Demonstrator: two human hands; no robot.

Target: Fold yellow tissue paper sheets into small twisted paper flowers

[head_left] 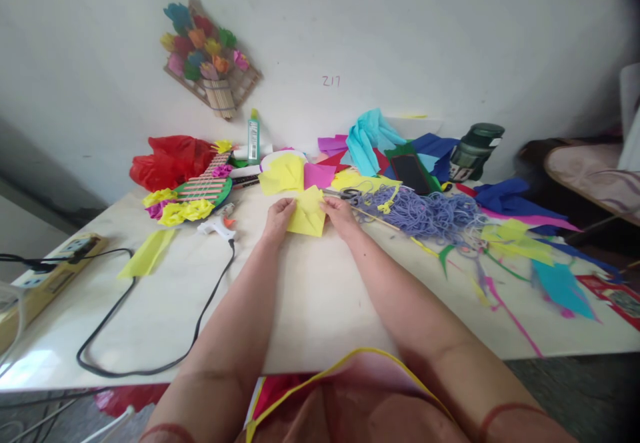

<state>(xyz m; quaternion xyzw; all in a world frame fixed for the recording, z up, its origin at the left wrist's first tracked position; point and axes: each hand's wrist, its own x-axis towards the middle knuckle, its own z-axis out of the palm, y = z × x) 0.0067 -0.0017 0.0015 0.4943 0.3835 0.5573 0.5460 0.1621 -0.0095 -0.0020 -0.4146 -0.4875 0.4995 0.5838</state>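
Observation:
A small sheet of yellow crepe paper (pixel 307 213) is stretched between my two hands above the middle of the table. My left hand (pixel 279 221) pinches its left edge, while my right hand (pixel 340 216) grips the right edge near the top. The sheet looks creased and roughly square. Just behind it lies another yellow paper piece (pixel 284 173), with a magenta paper piece (pixel 320 175) beside that. Scissors (pixel 350 194) rest close to my right fingertips, partly under other things.
A white glue gun (pixel 217 229) with a black cord lies left, near a decorated craft piece (pixel 204 188). Tangled purple yarn (pixel 425 213), a phone (pixel 411 174) and a dark jar (pixel 476 151) are on the right. A power strip (pixel 55 276) sits at the left edge.

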